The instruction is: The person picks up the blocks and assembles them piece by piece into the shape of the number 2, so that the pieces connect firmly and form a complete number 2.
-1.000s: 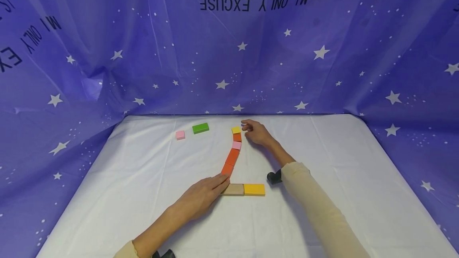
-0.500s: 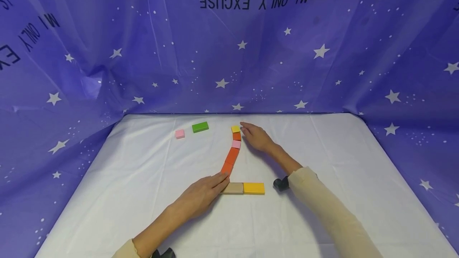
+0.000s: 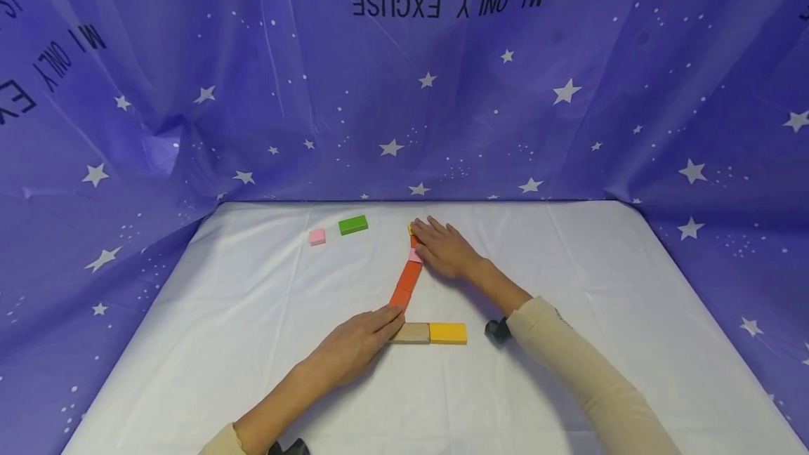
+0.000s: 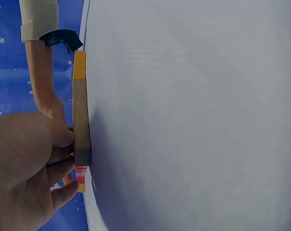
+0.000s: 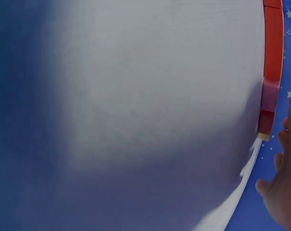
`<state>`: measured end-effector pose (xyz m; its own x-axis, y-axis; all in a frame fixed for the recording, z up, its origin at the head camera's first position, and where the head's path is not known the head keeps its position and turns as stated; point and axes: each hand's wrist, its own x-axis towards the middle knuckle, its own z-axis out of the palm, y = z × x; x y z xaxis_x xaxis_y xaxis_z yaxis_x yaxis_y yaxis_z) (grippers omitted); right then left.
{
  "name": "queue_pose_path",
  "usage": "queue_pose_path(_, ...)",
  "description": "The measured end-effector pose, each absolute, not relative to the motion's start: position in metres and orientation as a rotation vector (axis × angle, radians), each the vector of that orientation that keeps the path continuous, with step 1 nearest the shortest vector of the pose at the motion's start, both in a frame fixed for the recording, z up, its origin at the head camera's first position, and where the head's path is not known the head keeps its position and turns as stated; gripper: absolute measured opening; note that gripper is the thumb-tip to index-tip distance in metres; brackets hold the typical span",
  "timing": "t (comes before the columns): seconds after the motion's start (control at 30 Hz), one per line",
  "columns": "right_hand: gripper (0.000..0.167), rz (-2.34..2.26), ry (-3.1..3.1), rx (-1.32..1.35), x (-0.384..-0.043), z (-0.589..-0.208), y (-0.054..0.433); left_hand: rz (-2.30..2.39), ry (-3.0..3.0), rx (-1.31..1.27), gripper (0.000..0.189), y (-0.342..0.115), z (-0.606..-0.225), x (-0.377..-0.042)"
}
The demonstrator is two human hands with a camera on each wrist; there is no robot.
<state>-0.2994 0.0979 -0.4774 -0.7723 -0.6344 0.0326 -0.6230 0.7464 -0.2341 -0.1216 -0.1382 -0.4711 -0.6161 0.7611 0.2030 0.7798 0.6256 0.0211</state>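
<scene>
In the head view, my left hand (image 3: 354, 346) rests with extended fingers where the plain wooden block (image 3: 412, 333) meets a curved row of blocks, partly covering both. A yellow-orange block (image 3: 448, 333) lies end to end with the wooden one. Up the row run two orange blocks (image 3: 409, 277), then a pink block (image 3: 414, 255), a small orange block (image 3: 414, 239) and a small yellow block (image 3: 410, 229). My right hand (image 3: 450, 251) is spread over that far end, hiding parts of it. From the right wrist view, its fingers extend beside the row; contact cannot be told.
Left of the row, a pink cube (image 3: 317, 236) and a green block (image 3: 353, 225) lie apart on the white tablecloth (image 3: 253, 314). A purple curtain (image 3: 392, 90) with stars hangs behind the table. Dark wrist-worn pieces (image 3: 498, 331) show beneath the sleeves.
My right hand was to the right of the small yellow block; it has moved left and spread its fingers over the row's far end. The left hand and the blocks look unmoved.
</scene>
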Motion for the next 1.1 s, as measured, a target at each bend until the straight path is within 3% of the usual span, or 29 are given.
queue_pose_path(1.1,0.058,-0.187,2.805,-1.064,-0.297,-0.478,0.094,-0.373,-2.562,-1.295,0.036,-0.143,-0.468,-0.137)
